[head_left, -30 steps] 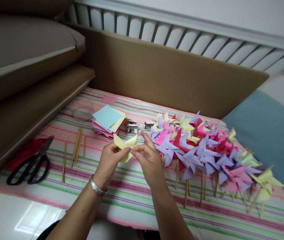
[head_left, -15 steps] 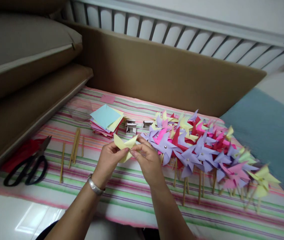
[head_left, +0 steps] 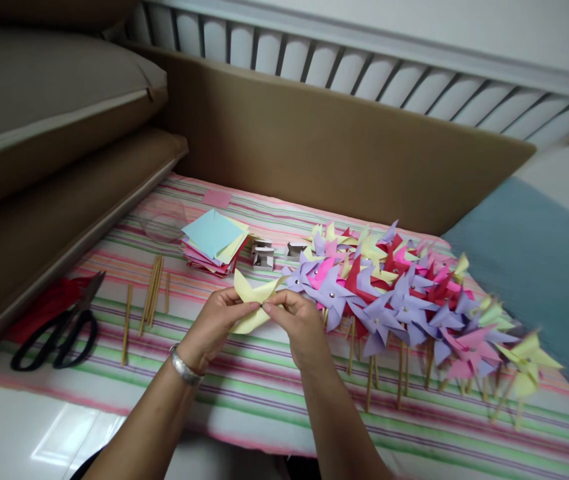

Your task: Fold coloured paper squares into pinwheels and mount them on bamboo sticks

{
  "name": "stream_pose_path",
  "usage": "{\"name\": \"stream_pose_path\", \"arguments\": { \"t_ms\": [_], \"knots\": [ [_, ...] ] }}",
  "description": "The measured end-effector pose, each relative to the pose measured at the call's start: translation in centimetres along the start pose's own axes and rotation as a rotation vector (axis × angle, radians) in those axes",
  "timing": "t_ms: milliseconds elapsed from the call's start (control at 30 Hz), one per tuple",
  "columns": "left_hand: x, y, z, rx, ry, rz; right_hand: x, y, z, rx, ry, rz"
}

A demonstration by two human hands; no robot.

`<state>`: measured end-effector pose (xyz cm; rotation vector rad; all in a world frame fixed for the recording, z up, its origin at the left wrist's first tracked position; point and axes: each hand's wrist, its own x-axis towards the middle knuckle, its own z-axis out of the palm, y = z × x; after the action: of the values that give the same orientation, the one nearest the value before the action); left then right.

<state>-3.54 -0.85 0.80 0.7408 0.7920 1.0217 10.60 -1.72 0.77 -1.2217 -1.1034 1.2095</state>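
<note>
A pale yellow paper pinwheel (head_left: 253,291) is between my two hands, its blades curling up above the fingers. My left hand (head_left: 217,320) pinches it from the left, the thumb lying near its centre. From the right, my right hand (head_left: 298,321) grips it too, thumb tip close to the left one. Whether a pin or stick is at the centre is hidden by my fingertips. Just beyond my hands sits a stack of coloured paper squares (head_left: 213,235), a light blue one on top. Finished pinwheels on sticks (head_left: 409,303), purple, pink, red and yellow, lie to the right.
Black-handled scissors (head_left: 59,333) lie at the left over red material (head_left: 47,308). Several wooden sticks (head_left: 151,293) rest nearby. Small open boxes (head_left: 263,255) stand behind my hands. A brown board (head_left: 324,133) rises at the back, and stacked cushions (head_left: 64,100) fill the left side.
Both thumbs have come closer together over the pinwheel's centre, and its blades have turned slightly. My left wrist has shifted a little to the left. Everything else stays in place.
</note>
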Motion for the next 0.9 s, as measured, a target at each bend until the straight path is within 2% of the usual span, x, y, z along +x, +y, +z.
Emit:
{"name": "stream_pose_path", "arguments": {
  "t_ms": [467, 700, 900],
  "knots": [
    [0.14, -0.33, 0.15, 0.0, 0.039, 0.02, -0.17, -0.08, 0.27, 0.062, 0.043, 0.023],
    [-0.01, -0.37, 0.11, -0.021, -0.009, 0.028, -0.26, -0.31, 0.47, 0.129, 0.049, 0.048],
    [-0.01, -0.61, 0.06, -0.037, -0.009, 0.027, -0.19, -0.07, 0.28, 0.149, -0.004, 0.058]
  ]
}}
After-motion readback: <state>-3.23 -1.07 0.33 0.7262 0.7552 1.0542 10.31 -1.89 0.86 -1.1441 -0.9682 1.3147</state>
